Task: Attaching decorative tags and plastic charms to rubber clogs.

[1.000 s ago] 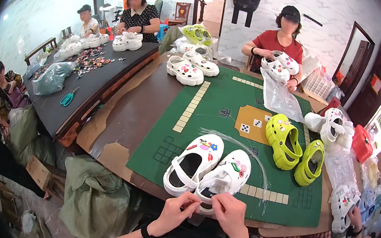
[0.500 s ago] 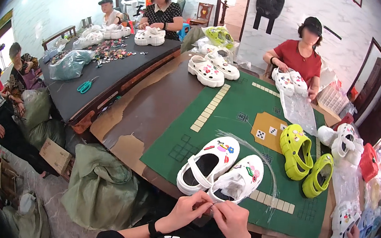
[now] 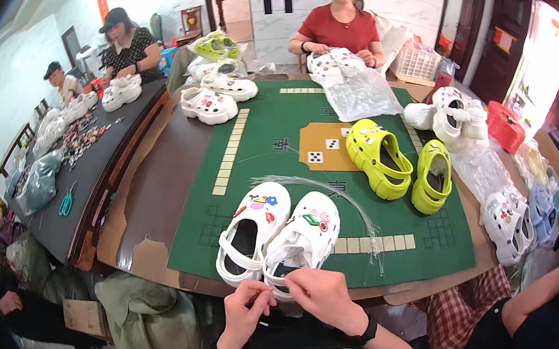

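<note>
A pair of white clogs stands at the near edge of the green mat, heels toward me: the left clog (image 3: 256,230) and the right clog (image 3: 314,237), both with coloured charms on the toes. My left hand (image 3: 244,314) is pinched just below the left clog's heel, a wristband on its arm. My right hand (image 3: 329,299) is closed in a pinch at the right clog's heel strap, its knuckles covering part of it. Whatever sits between the fingertips is too small to make out. Beyond the clogs, thin clear plastic strands (image 3: 351,209) lie fanned on the mat.
Lime-green clogs (image 3: 381,160) stand to the right on the green mat (image 3: 268,149). Opposite, a person in red (image 3: 342,30) handles white clogs over a plastic bag (image 3: 360,99). Red twine (image 3: 505,128) lies far right; a co-worker's arm (image 3: 542,290) enters at right. Green sacks (image 3: 145,321) sit below left.
The view has swung to the right. My hands, close together before, are now apart, the right one raised to the right clog's heel strap.
</note>
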Available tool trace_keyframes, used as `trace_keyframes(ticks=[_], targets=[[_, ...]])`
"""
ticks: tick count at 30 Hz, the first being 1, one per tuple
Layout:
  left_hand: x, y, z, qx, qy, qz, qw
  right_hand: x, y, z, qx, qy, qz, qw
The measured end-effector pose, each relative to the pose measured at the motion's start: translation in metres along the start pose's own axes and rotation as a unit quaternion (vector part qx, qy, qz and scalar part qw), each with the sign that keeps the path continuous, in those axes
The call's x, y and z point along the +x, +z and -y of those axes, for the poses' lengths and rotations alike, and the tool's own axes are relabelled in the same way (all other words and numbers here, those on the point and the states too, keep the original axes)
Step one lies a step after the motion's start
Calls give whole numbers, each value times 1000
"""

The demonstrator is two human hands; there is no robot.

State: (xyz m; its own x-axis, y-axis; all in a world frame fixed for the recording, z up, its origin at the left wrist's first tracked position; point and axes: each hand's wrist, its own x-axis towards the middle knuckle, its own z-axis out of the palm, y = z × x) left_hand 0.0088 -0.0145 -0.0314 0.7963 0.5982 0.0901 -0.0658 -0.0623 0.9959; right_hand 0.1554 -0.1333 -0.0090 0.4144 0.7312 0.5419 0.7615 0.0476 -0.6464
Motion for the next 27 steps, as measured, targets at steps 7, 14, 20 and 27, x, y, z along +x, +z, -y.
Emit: trace_keyframes(ticks=[7, 14, 20, 27], targets=[[-2, -1, 0, -13, -5, -17, 1000, -1, 5, -1, -39, 0, 34, 999], [2, 1, -3, 17, -10, -10, 1000, -1, 5, 8, -14, -30, 38, 999], [-3, -5, 2, -15, -26, -32, 999, 2, 4, 8, 14, -30, 41, 999], [2, 0, -1, -10, -2, -4, 1000, 2, -1, 2, -34, 1, 10, 999]])
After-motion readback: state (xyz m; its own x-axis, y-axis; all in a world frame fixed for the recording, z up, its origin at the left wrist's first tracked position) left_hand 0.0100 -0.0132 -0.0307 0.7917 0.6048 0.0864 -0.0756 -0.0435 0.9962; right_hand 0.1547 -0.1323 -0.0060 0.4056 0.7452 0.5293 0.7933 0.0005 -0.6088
